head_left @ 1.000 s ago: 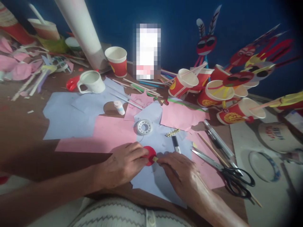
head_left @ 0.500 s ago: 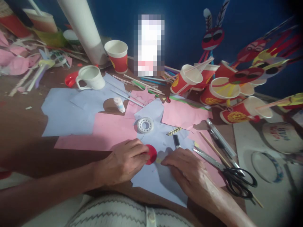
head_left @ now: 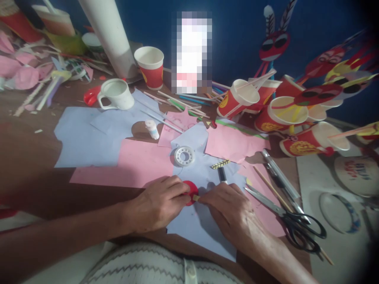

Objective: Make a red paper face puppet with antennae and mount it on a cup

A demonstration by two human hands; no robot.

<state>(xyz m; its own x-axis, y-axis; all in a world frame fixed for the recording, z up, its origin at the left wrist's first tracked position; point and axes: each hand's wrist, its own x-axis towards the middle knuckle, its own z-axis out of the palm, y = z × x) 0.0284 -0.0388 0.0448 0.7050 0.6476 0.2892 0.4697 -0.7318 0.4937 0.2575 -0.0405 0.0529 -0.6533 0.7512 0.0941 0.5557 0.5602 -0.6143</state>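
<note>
In my left hand (head_left: 164, 201), closed at the lower middle, is a red paper disc (head_left: 193, 188), gripped by its left side. My right hand (head_left: 229, 205) pinches a small yellow paper piece (head_left: 196, 198), which overlaps the disc's lower right edge. Both hands are over blue paper (head_left: 204, 236). Just beyond the right hand lies a black-and-white strip-like object (head_left: 222, 174), its near end hidden by the hand. A yellow leaf-shaped cutout with black lines (head_left: 220, 164) touches its far end. Farther off sits a white ring-shaped spool (head_left: 184, 156).
Black-handled scissors (head_left: 284, 215), a wooden stick (head_left: 271, 185) and pens (head_left: 281, 177) lie right. A small white bottle (head_left: 152, 129), white mug (head_left: 116, 94) and red paper cup (head_left: 150, 68) stand beyond. Cups with decorated red figures (head_left: 274, 45) crowd the back right; paper scraps (head_left: 26, 71) lie left.
My right hand has brought the yellow piece leftward onto the edge of the red disc. The left hand keeps its grip, and the whole view has shifted slightly.
</note>
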